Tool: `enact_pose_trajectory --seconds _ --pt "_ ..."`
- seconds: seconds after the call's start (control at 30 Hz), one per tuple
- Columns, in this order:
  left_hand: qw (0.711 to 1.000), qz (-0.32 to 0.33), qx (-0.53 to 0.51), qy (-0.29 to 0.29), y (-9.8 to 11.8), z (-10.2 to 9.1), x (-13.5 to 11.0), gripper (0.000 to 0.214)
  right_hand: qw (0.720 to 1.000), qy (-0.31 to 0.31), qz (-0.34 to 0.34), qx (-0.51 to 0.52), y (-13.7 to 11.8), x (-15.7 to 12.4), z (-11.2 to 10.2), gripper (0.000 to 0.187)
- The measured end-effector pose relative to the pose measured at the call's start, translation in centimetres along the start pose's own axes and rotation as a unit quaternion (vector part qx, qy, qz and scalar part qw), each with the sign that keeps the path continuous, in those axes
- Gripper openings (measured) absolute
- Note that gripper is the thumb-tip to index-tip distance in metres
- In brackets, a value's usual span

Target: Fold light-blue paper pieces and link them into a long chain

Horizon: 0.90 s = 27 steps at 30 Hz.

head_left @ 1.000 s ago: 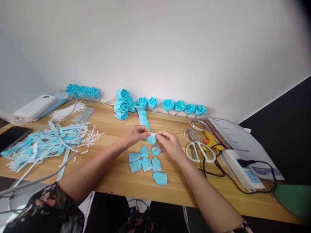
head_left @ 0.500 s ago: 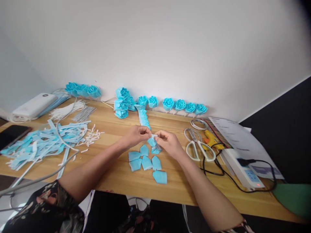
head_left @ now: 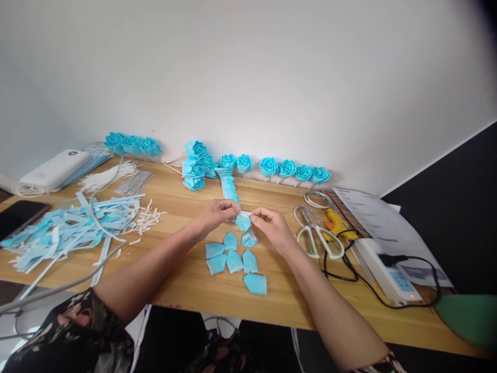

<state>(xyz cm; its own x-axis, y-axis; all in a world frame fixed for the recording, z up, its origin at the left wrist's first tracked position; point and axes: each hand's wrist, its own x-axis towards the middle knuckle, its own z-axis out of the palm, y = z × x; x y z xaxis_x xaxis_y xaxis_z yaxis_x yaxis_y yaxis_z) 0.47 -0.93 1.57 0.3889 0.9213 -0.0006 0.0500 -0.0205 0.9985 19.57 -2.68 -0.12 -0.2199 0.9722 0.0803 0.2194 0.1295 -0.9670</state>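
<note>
At the middle of the tabletop (head_left: 186, 290), just above a cluster of cut pieces (head_left: 233, 259), both hands share one blue piece (head_left: 243, 221). The left hand (head_left: 217, 213) pinches its left top corner and the right hand (head_left: 272, 224) pinches its right, fingertips nearly meeting. The blue piece hangs just clear of the wood. This looks like a fold being shaped, and a further crease would call for steady pinches on both corners.

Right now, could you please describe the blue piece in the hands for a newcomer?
On the wooden table, find the flat blue petals near the front edge. Just behind them, one blue piece is pinched between the left hand and right hand, the only one held.
</note>
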Motion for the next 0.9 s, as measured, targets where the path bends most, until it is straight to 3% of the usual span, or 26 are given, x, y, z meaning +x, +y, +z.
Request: enact_pose_trajectory --seconds 0.1,0.2,0.37,0.53,0.9 --pt "0.998 0.038 0.005 0.048 0.3 0.0 -0.1 0.023 0.999 0.028 -0.023 -0.027 0.1 0.1 -0.1 0.020" --pt "0.986 0.094 0.103 0.089 0.6 0.3 -0.4 0.022 0.996 0.047 -0.037 -0.064 0.1 0.0 0.0 0.021" --pt "0.914 0.221 0.323 0.107 0.5 1.1 -0.9 0.016 0.991 0.063 -0.059 -0.099 0.0 -0.2 0.2 0.019" --pt "0.879 0.229 0.399 0.123 -0.2 1.1 -0.8 0.013 0.988 0.063 -0.081 -0.112 -0.3 -0.2 0.3 0.016" --pt "0.865 0.240 0.423 0.121 -0.7 1.2 -0.8 0.016 0.984 0.077 -0.098 -0.129 -1.0 -0.5 0.7 0.013"
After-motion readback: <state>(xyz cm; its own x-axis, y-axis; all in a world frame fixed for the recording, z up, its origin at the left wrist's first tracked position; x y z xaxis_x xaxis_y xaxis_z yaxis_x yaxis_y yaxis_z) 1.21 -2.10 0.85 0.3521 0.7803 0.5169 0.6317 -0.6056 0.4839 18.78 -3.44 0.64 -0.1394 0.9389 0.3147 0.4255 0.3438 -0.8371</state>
